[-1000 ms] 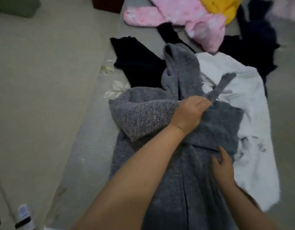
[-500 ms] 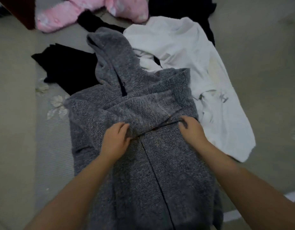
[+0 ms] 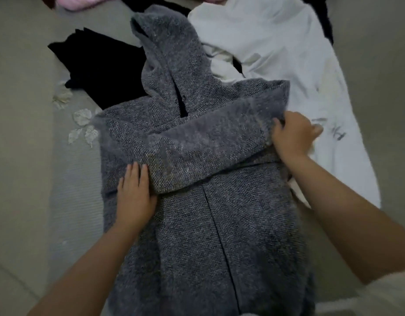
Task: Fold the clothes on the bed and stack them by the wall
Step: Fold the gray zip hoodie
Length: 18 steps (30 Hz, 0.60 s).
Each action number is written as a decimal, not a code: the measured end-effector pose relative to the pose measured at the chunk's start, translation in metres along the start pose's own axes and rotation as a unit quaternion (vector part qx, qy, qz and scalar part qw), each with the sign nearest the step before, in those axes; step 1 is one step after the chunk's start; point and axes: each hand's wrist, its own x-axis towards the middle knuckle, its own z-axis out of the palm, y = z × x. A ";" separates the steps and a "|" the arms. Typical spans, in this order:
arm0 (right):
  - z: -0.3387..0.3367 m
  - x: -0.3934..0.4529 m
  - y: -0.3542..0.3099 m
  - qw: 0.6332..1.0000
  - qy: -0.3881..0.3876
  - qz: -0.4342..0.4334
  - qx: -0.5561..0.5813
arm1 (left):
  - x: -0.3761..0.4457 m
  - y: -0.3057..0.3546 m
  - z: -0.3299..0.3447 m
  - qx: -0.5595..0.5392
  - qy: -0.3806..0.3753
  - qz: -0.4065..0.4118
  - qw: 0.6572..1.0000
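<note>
Your grey knitted hooded cardigan (image 3: pixel 197 201) lies flat down the centre of the frame, its long axis running from the hood (image 3: pixel 167 53) at upper centre to the hem, which passes out of the bottom edge between your forearms. A centre seam or opening runs down the lower half. Both sleeves are folded across the chest; the upper one, the folded sleeve (image 3: pixel 208 151), lies as a slanted band from centre left up to the right shoulder. Your left hand (image 3: pixel 134 195) rests flat and open, palm down, fingers together, just beside the cuff end at centre left; it pins cloth and grips nothing. Your right hand (image 3: pixel 292 135), at centre right, is curled with fingers tucked into the fold at the shoulder edge; it appears to pinch the knit there, though blur hides how firmly. The body of the garment stretches toward you from both hands, so a lengthwise fold would likely bring hem up to chest or hood down over the sleeves; your right hand is nearer the hood side. The knit looks thick, fuzzy and limp. Under its right side lies a white garment (image 3: pixel 276 46); a black garment (image 3: pixel 101 65) sits at upper left, pink fabric (image 3: pixel 78 2) at the top edge, all on the pale bed cover (image 3: pixel 26 133).
</note>
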 end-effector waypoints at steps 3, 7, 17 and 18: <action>-0.016 0.006 0.027 0.995 -0.021 0.078 -0.064 | 0.014 0.013 0.001 0.029 -0.037 0.020 0.999; -0.006 -0.014 0.021 0.981 -0.136 0.007 -0.138 | 0.021 0.010 0.005 0.029 -0.050 -0.019 0.998; 0.066 -0.073 -0.063 0.879 -0.322 -0.304 -0.173 | 0.024 -0.090 0.013 0.099 -0.068 0.015 0.993; 0.072 -0.076 -0.067 0.875 -0.337 -0.293 -0.185 | 0.021 -0.097 0.014 0.098 -0.074 0.004 0.992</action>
